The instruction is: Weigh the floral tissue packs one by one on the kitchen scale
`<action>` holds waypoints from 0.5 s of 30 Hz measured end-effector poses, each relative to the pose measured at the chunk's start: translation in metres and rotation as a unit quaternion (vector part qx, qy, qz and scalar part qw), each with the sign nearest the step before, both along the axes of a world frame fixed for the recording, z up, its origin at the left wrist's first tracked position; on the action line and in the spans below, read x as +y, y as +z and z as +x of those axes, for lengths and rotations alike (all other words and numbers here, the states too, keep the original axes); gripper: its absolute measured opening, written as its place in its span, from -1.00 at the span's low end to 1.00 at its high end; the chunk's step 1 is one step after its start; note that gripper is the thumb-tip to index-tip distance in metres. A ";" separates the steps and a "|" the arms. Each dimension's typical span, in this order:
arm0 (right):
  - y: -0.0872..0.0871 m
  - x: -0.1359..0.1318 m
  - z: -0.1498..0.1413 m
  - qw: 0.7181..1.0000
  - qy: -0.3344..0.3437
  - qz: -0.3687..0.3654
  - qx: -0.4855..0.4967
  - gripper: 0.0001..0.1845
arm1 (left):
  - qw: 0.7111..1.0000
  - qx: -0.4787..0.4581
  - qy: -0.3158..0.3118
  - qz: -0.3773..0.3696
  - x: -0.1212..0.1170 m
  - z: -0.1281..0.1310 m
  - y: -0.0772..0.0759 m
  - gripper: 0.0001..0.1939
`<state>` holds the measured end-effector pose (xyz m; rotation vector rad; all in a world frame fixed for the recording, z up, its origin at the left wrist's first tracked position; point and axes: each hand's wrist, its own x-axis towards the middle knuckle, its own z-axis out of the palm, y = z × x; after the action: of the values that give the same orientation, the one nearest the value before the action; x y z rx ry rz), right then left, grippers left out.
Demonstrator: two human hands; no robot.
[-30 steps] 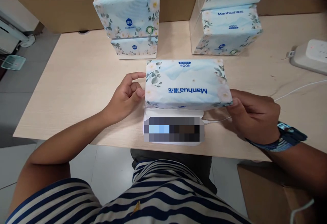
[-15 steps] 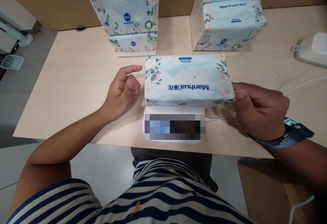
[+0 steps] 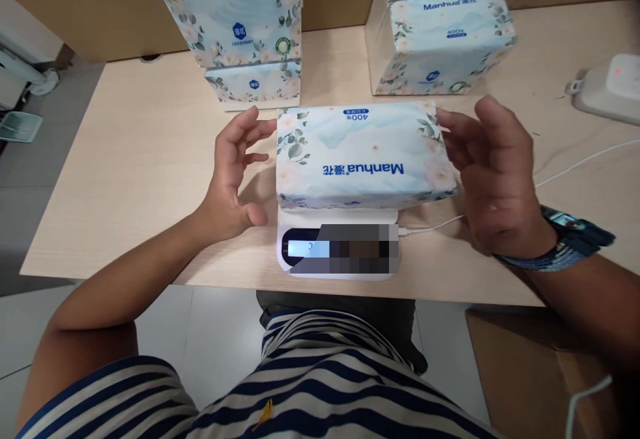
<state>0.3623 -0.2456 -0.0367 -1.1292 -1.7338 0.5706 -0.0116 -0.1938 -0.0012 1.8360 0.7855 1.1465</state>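
Note:
A light-blue floral tissue pack (image 3: 365, 145) marked Manhua rests on a white digital scale (image 3: 340, 215), its print upside down to me. Part of the scale's lit display is pixelated. On the pack's left side, my left hand (image 3: 235, 179) is open, fingers curved and thumb spread, just short of the pack. My right hand (image 3: 493, 172) is open at the right end, thumb raised; its fingertips reach behind the pack's edge, and whether they touch it I cannot tell.
Stacked tissue packs (image 3: 240, 32) stand at the back left, and another stack (image 3: 445, 39) at the back right. A white power strip (image 3: 613, 89) lies on the right of the wooden table (image 3: 135, 172). A white cable (image 3: 435, 227) runs from the scale.
My right hand has let go of the pack's near right corner and opened beside its right end. My left hand's fingers have uncurled and spread. The pack stays on the scale.

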 end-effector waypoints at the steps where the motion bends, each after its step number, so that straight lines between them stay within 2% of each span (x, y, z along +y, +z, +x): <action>1: 0.000 0.000 0.000 0.999 0.045 -0.003 0.017 0.32 | 1.000 0.003 -0.019 0.020 0.001 -0.001 -0.001 -0.02; 3: 0.000 0.000 -0.001 0.994 0.107 -0.010 0.026 0.34 | 0.998 0.010 -0.047 0.046 0.003 -0.002 -0.003 0.03; 7: 0.003 0.000 -0.003 0.987 0.162 0.008 -0.015 0.39 | 0.995 0.035 -0.066 0.063 0.001 -0.001 -0.001 0.24; 11: 0.002 0.003 -0.002 0.985 0.161 0.030 -0.048 0.49 | 0.997 0.068 -0.020 0.031 0.003 -0.002 -0.002 0.35; 13: -0.002 0.006 -0.001 0.985 0.160 0.040 -0.049 0.53 | 0.993 0.092 -0.042 0.053 0.011 -0.006 -0.008 0.41; 15: -0.007 0.010 0.001 0.983 0.172 0.054 -0.043 0.56 | 0.984 0.111 -0.091 0.105 0.022 -0.009 -0.017 0.51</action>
<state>0.3629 -0.2359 -0.0437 -0.7919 -2.0275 0.6329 -0.0208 -0.1716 -0.0182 2.1902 0.6209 0.9466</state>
